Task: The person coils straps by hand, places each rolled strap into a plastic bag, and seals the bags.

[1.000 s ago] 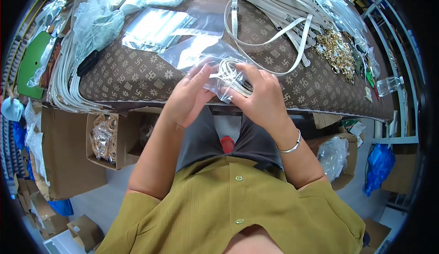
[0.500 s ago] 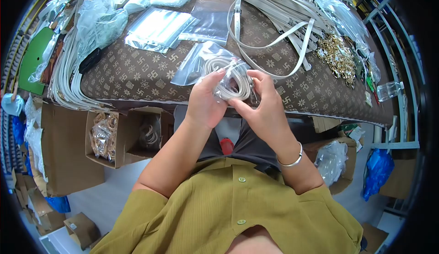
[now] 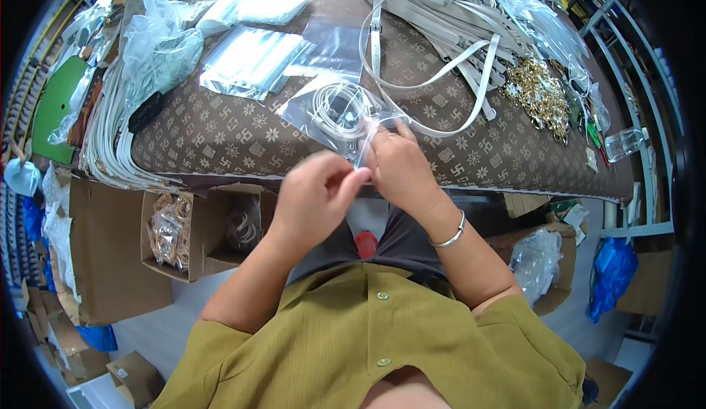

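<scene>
A clear plastic bag [image 3: 300, 112] lies at the front of the table with a coiled white belt [image 3: 321, 107] inside it. My right hand [image 3: 401, 165] is closed on the bag's right side, fingers curled over the plastic. Just below the bag's lower edge is my left hand [image 3: 312, 197], slightly blurred. Its thumb and forefinger pinch together at the end of the bag's edge. A loose pale belt [image 3: 441, 131] loops on the table just beyond my right hand.
Flat clear bags [image 3: 246, 56] are stacked behind. Pale belts [image 3: 448, 26] and gold-coloured metal pieces [image 3: 540, 100] lie at right, near a plastic bottle [image 3: 625, 144]. White straps [image 3: 103, 140] hang over the left edge. Cardboard boxes [image 3: 121, 254] stand below.
The bagged belt has gone from between both hands down onto the table. My left hand has moved down and left off the coil; my right hand has shifted slightly left and lower.
</scene>
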The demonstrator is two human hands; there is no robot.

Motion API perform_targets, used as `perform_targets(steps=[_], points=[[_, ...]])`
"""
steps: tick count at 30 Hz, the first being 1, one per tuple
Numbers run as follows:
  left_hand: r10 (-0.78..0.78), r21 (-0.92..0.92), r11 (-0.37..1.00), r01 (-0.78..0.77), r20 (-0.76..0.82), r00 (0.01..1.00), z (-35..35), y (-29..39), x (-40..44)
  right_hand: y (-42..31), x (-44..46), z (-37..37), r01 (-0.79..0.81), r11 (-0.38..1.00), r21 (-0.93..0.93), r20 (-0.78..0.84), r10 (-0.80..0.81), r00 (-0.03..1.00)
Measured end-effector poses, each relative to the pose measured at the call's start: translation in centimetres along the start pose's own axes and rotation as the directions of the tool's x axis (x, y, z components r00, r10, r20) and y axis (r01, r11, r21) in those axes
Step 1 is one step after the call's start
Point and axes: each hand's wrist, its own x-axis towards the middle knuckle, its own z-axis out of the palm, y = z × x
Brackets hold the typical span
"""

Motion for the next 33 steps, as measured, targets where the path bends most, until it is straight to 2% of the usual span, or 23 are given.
perform_targets(steps=[1, 2, 3, 4, 5, 8, 9, 12, 13, 16, 17, 19, 20, 21, 23, 24, 25, 27, 28, 29, 31, 32, 33], points=[[0.316, 0.148, 0.946, -0.289, -0.212, 0.925, 0.2, -0.2, 0.2, -0.1, -0.1, 0.0, -0.004, 1.000, 0.004, 0.005, 0.004, 1.000], [0.607, 0.344, 0.792, -0.504, -0.356, 0.710, 0.3, -0.5, 0.5, -0.2, 0.0, -0.2, -0.027, 0.996, 0.084, 0.066, 0.021, 0.998], [0.826, 0.560, 0.563, -0.608, -0.409, 0.388, 0.4, -0.8, 0.7, -0.3, 0.3, -0.5, -0.049, 0.986, 0.161, 0.127, 0.028, 0.992], [0.823, 0.559, 0.567, -0.605, -0.417, 0.386, 0.3, -1.4, 1.2, -0.3, 0.5, -0.8, -0.071, 0.970, 0.233, 0.187, 0.027, 0.982], [0.825, 0.587, 0.566, -0.579, -0.395, 0.405, 0.2, -2.1, 2.0, -0.2, 0.4, -1.2, -0.060, 0.971, 0.230, 0.187, 0.017, 0.982], [0.820, 0.633, 0.564, -0.529, -0.359, 0.445, -0.3, -3.6, 4.0, 0.4, -0.5, -2.6, -0.095, 0.822, 0.561, 0.131, 0.025, 0.991], [0.842, 0.674, 0.529, -0.516, -0.341, 0.418, -0.3, -4.0, 4.4, 0.5, -0.3, -3.0, -0.097, 0.823, 0.560, 0.139, 0.022, 0.990], [0.886, 0.746, 0.444, -0.497, -0.282, 0.369, -0.4, -4.7, 4.6, 0.6, 0.6, -4.7, -0.030, 0.963, 0.269, -0.048, 0.045, 0.998], [0.891, 0.723, 0.443, -0.529, -0.291, 0.348, -0.6, -4.6, 4.7, 0.8, 0.5, -4.7, -0.032, 0.964, 0.263, -0.054, 0.048, 0.997], [0.898, 0.683, 0.439, -0.584, -0.322, 0.300, -1.5, -4.3, 4.5, 1.6, 0.5, -4.1, -0.135, 0.958, 0.254, 0.071, 0.121, 0.990], [0.876, 0.607, 0.480, -0.634, -0.373, 0.306, -1.8, -4.0, 4.0, 1.6, 0.7, -4.2, -0.128, 0.958, 0.257, 0.071, 0.113, 0.991], [0.821, 0.439, 0.538, -0.720, -0.465, 0.330, -2.5, -3.1, 2.9, 1.4, 1.3, -4.5, -0.143, 0.842, 0.520, -0.013, 0.175, 0.984], [0.822, 0.442, 0.538, -0.718, -0.464, 0.331, -2.7, -2.5, 2.3, 1.2, 1.4, -4.8, -0.139, 0.758, 0.637, -0.049, 0.220, 0.974], [0.777, 0.306, 0.556, -0.773, -0.522, 0.352, -2.9, -1.6, 1.8, 0.9, 1.7, -5.4, -0.136, 0.758, 0.638, -0.054, 0.221, 0.974], [0.675, 0.019, 0.538, -0.843, -0.609, 0.417, -3.3, 0.2, 0.7, -0.4, 2.7, -7.2, -0.247, 0.574, 0.780, 0.044, 0.344, 0.938], [0.680, 0.023, 0.534, -0.845, -0.606, 0.413, -3.5, 0.9, 0.1, -0.7, 3.0, -7.6, -0.293, 0.468, 0.834, 0.102, 0.391, 0.915], [0.648, -0.066, 0.558, -0.827, -0.588, 0.484, -3.8, 1.6, -0.5, -1.0, 3.2, -7.7, -0.287, 0.470, 0.835, 0.096, 0.390, 0.916], [0.588, -0.239, 0.591, -0.770, -0.526, 0.614, -4.3, 3.1, -1.5, -1.2, 3.5, -7.8, -0.121, 0.223, 0.967, 0.016, 0.423, 0.906], [0.598, -0.237, 0.585, -0.776, -0.521, 0.610, -4.6, 3.8, -1.9, -1.2, 3.5, -8.1, -0.025, 0.097, 0.995, -0.021, 0.447, 0.894], [0.641, -0.069, 0.653, -0.754, -0.479, 0.599, -5.0, 4.2, -2.3, -1.1, 3.4, -8.6, -0.020, 0.107, 0.994, -0.031, 0.450, 0.892], [0.697, 0.274, 0.711, -0.647, -0.388, 0.602, -5.6, 4.9, -3.2, -1.1, 3.0, -9.2, -0.135, 0.146, 0.980, 0.051, 0.472, 0.880], [0.693, 0.268, 0.715, -0.645, -0.392, 0.605, -5.6, 5.6, -3.6, -1.3, 2.7, -9.3, -0.199, 0.159, 0.967, 0.100, 0.481, 0.871], [0.706, 0.342, 0.708, -0.618, -0.346, 0.618, -5.6, 6.6, -3.8, -1.5, 2.5, -9.2, -0.207, 0.158, 0.966, 0.109, 0.476, 0.872]])
